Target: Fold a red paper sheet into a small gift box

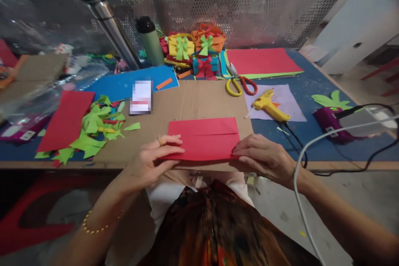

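Note:
A folded sheet of red paper (204,143) lies in front of me on a cardboard sheet (199,99), near the table's front edge. A crease or flap edge runs across its upper part. My left hand (162,153) grips the paper's left end, fingers on top and thumb at the near edge. At the right end, my right hand (262,156) pinches the paper in the same way. Beyond it lie scissors (240,81) with one yellow and one red handle. A yellow glue gun (271,104) rests on a lilac sheet (293,99) to the right.
Green paper scraps (96,122) and a red sheet (68,118) lie left. Small paper baskets with bows (205,43), a steel flask (107,20) and a green bottle (151,41) stand behind. A white cable (299,183) crosses my right forearm. Red sheets (262,60) are stacked at back right.

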### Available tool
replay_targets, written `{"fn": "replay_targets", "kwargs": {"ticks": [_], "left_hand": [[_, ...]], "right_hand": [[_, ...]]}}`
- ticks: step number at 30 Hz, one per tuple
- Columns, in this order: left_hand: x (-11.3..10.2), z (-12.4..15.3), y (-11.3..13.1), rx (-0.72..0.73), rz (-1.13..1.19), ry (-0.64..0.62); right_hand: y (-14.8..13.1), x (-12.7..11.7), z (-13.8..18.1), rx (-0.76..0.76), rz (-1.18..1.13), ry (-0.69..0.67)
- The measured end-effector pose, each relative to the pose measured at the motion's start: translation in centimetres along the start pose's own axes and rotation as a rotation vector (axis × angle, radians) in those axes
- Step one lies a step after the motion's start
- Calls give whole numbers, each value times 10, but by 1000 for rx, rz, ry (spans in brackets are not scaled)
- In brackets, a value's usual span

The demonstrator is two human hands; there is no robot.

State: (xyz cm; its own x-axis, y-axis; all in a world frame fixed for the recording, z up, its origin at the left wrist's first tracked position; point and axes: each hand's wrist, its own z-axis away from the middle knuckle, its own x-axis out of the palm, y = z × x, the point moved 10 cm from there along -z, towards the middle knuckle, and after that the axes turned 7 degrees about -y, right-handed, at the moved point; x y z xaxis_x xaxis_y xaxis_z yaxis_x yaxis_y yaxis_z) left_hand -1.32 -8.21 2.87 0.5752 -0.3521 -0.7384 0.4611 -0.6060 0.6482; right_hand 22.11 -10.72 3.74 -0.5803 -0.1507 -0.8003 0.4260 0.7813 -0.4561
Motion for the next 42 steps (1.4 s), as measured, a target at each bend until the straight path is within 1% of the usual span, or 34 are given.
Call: {"fn": "replay_targets", "kwargs": {"ticks": [3,6,7,9,10,12,15,19,22,24,27,32,37,39,42], "left_hand": [[-11,1,-7,-68,86,120],[-16,4,-15,-162,116,241],[-15,5,-20,-214,118,277],[-10,8,-35,-365,129,331],[-8,9,-41,-407,149,366],[-5,12,-50,-472,179,446],[-1,14,-50,-517,97,500],[1,13,-40,-508,-43,511],[-1,12,-33,-487,-186,541],[0,11,-29,-498,-309,548],[2,10,-22,-522,-457,533],[7,7,-10,-500,-589,477],[7,6,-3,-445,-648,502],[5,8,-2,-427,-620,529],[1,13,-4,-399,-513,583]], "right_hand": [[6,-1,-7,90,20,14],[12,-6,-12,159,92,85],[14,-8,-13,170,121,119],[20,-8,-15,193,187,163],[24,-5,-17,214,213,165],[31,-2,-19,236,258,178],[31,0,-19,233,362,201],[29,2,-17,251,476,191],[32,2,-16,286,500,180],[34,2,-16,301,505,182],[34,1,-16,304,491,184],[38,3,-14,324,439,156],[41,3,-13,362,420,152],[43,3,-11,385,418,146],[46,5,-9,398,410,139]]}}
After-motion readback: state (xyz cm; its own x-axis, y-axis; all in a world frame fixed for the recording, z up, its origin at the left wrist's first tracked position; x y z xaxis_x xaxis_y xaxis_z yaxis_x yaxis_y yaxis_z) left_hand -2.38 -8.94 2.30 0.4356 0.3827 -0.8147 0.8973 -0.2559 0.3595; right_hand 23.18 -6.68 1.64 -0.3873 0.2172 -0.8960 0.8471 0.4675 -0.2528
